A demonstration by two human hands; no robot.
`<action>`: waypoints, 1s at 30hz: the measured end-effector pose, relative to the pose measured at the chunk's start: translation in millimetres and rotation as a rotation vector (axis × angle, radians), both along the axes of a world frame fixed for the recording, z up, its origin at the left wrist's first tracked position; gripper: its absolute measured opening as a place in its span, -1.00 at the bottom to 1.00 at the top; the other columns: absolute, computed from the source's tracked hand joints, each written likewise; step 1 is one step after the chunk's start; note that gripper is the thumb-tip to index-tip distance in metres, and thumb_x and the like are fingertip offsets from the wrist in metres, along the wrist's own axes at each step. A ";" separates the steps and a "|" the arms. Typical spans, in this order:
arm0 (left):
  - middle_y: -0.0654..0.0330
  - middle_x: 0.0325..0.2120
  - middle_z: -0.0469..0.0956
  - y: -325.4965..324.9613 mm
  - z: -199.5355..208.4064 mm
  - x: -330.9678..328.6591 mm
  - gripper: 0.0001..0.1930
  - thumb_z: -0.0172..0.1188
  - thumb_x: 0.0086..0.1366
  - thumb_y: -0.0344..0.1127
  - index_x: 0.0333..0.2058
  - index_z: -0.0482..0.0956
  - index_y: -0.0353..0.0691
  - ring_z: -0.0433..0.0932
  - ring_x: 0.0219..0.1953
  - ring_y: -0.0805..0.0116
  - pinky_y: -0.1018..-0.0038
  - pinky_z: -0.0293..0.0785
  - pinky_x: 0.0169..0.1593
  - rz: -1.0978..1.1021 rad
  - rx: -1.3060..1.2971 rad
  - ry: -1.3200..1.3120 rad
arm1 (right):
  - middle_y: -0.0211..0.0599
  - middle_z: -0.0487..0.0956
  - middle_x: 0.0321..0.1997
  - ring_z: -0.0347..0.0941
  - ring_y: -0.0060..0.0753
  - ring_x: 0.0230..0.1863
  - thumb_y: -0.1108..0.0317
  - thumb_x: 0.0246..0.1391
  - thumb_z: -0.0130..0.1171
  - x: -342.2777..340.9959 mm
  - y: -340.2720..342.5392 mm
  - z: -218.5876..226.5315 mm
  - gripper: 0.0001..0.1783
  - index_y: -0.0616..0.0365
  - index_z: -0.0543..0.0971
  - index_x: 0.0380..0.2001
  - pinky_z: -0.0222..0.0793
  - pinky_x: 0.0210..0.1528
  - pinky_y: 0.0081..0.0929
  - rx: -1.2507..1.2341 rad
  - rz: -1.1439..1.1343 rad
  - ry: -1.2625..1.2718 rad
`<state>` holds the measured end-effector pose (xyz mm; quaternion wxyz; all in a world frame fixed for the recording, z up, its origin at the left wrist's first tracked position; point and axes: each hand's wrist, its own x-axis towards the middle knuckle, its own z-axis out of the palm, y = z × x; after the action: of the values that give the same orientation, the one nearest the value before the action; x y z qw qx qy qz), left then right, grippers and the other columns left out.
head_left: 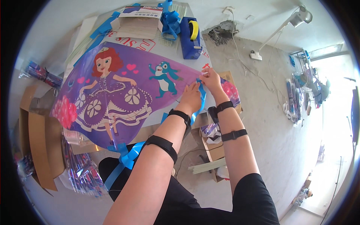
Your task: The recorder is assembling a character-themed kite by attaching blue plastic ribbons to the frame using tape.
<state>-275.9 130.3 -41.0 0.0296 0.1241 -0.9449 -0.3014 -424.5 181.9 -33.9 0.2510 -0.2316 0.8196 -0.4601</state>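
A purple kite (135,67) printed with a red-haired princess and a blue rabbit is spread over the table, its narrow corner toward my right. My left hand (191,98) lies by that corner, its bent fingers closed at a blue ribbon (203,99). The ribbon hangs down between my hands. With thumb and fingers, my right hand (211,80) pinches the kite's corner tip. The exact contact under both sets of fingertips is partly hidden. Another blue ribbon (128,159) is gathered at the kite's lower edge, near my left forearm.
A blue tape dispenser (191,48) with yellow tape stands at the table's far side. Beside it are a bundle of blue ribbon (171,23) and an open carton (137,24). A tall cardboard box (39,142) is on the left. Pale sticks (208,165) lie below the table.
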 end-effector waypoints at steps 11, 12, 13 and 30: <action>-0.04 0.27 0.11 -2.6 6.3 1.3 -0.62 -0.08 0.11 -0.44 -0.11 0.51 -0.46 -0.02 0.34 0.02 0.01 -0.05 0.32 -0.024 0.010 -0.049 | -0.26 0.59 -0.53 0.55 -0.47 -0.55 0.42 -0.17 0.33 4.6 -4.7 1.0 -0.62 0.22 0.42 -0.26 0.44 -0.45 -0.53 0.096 -0.066 0.152; -0.04 0.27 0.11 -2.9 6.0 1.8 -0.62 -0.08 0.11 -0.44 -0.11 0.51 -0.46 -0.02 0.34 0.02 0.01 -0.05 0.32 -0.023 0.010 -0.051 | -0.26 0.59 -0.53 0.55 -0.47 -0.55 0.42 -0.17 0.33 4.8 -5.3 -0.4 -0.62 0.22 0.42 -0.26 0.44 -0.45 -0.53 0.096 -0.065 0.151; -0.04 0.27 0.11 -3.3 5.7 2.5 -0.62 -0.08 0.11 -0.44 -0.11 0.50 -0.46 -0.01 0.34 0.02 0.01 -0.04 0.32 -0.020 0.016 -0.056 | -0.26 0.58 -0.52 0.55 -0.44 -0.51 0.41 -0.19 0.35 4.9 -6.5 -1.9 -0.60 0.22 0.42 -0.26 0.45 -0.42 -0.52 0.115 -0.063 0.152; 0.07 0.29 0.10 -3.8 10.8 5.3 -0.63 -0.10 0.15 -0.43 -0.09 0.53 -0.40 -0.04 0.36 0.15 0.13 -0.11 0.36 -0.007 0.018 -0.134 | -0.25 0.59 -0.64 0.59 -0.41 -0.44 0.11 -0.21 0.34 -19.6 -52.1 33.9 -0.65 0.20 0.62 -0.49 0.49 -0.31 -0.47 0.901 0.356 0.191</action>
<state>-270.6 126.5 -30.2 -0.0360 0.1410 -0.9425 -0.3008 -444.1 129.8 0.1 0.3247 -0.2776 0.9041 0.0131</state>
